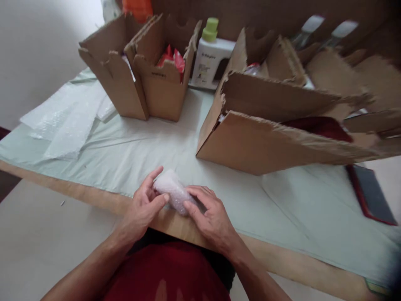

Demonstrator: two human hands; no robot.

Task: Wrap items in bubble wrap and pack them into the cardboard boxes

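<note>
The left hand's fingers (146,200) curve around one end of a bubble-wrapped bundle (176,193), thumb on its near side and index finger raised; the right hand's fingers (205,208) pinch its other end between thumb and fingertips. The bundle lies at the near edge of a table covered with a pale green cloth (169,142). Bubble wrap sheets (69,119) lie at the left. Farther back, a white bottle with a green cap (206,62) stands between cardboard boxes (244,140). A pale wall (53,46) rises at the far left.
</note>
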